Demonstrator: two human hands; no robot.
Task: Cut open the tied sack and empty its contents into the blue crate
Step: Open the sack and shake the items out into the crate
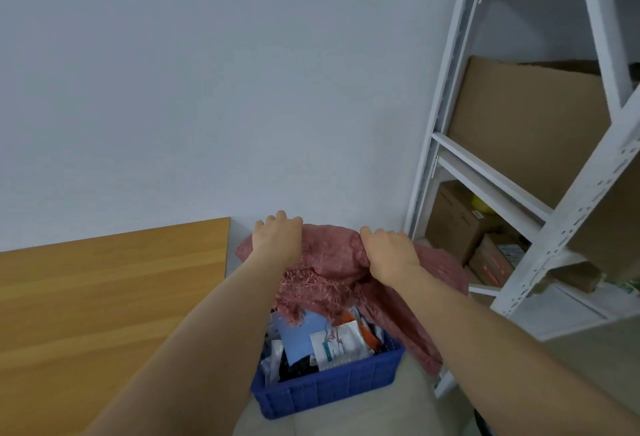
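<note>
A pale wall [207, 89] is filling the background, with a white rack [540, 193] of cardboard boxes [526, 124] standing at the right and a wooden bench [104, 297] lying at the left. Between the bench's right edge and the rack, a blue crate [329, 387] is sitting low, and this narrow gap is leaving little side room. The red sack [332, 262] is hanging upturned over the crate, its frayed cut edge trailing onto the packets [339, 342] piled inside. The left hand [277, 238] is gripping the sack's upper left edge, fingers curled over it. The right hand [391, 252] is bunching the cloth at the upper right, fingers hooked into a fold. The sack is hiding the crate's far rim, and the packets' print is too blurred to read.
</note>
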